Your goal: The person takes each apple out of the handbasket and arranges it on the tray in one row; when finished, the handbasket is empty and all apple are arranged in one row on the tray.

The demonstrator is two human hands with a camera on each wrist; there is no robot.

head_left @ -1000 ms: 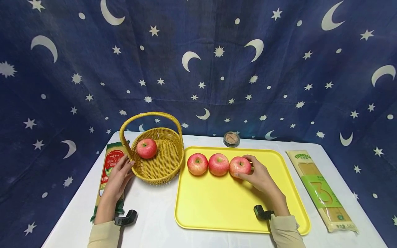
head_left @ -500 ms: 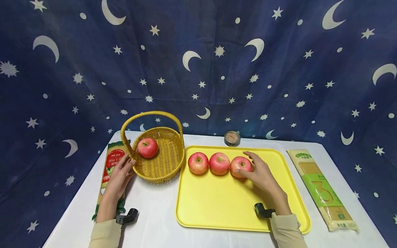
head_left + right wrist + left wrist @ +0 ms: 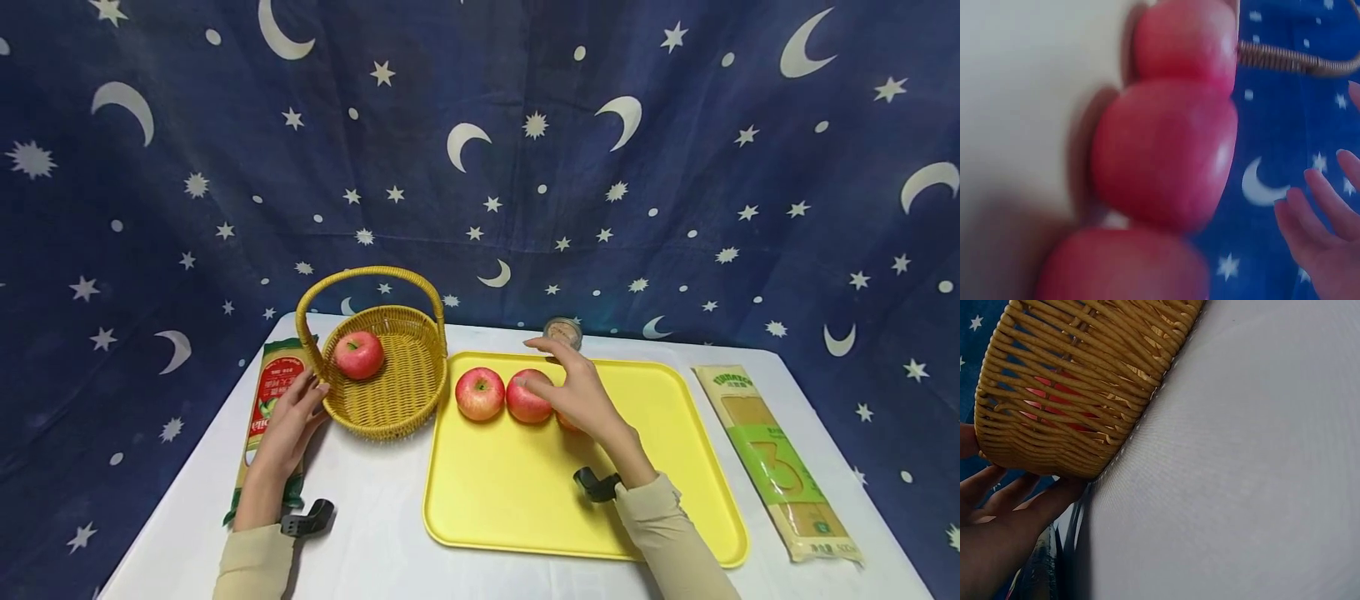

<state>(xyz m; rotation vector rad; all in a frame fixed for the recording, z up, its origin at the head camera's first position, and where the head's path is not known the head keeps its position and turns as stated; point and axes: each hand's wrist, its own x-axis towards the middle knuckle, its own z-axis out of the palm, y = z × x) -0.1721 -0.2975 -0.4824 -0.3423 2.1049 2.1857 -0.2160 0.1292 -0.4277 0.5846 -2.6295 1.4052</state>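
In the head view my left hand (image 3: 290, 425) is at the near left side of a yellow wicker basket (image 3: 386, 408) with a tall handle. Its fairly straight fingers touch the woven wall, as the left wrist view also shows. A red apple (image 3: 359, 355) lies inside the basket. My right hand (image 3: 587, 398) is above the apples on a yellow tray (image 3: 517, 500), thumb and fingers spread, holding nothing. Its thumb overlaps the middle apple (image 3: 529, 404). The left apple (image 3: 480, 394) shows fully; the right apple (image 3: 567, 423) is mostly hidden under the hand.
A red and green pasta packet (image 3: 262, 417) lies under my left arm. Another long pasta packet (image 3: 780, 467) lies right of the tray. A small round container (image 3: 562, 331) stands behind the tray. A starry blue cloth (image 3: 480, 167) hangs behind the white table (image 3: 375, 517).
My right hand has let go of the rightmost apple and moved left and away from me, over the middle one. My left hand stays at the basket. The apples have not moved.
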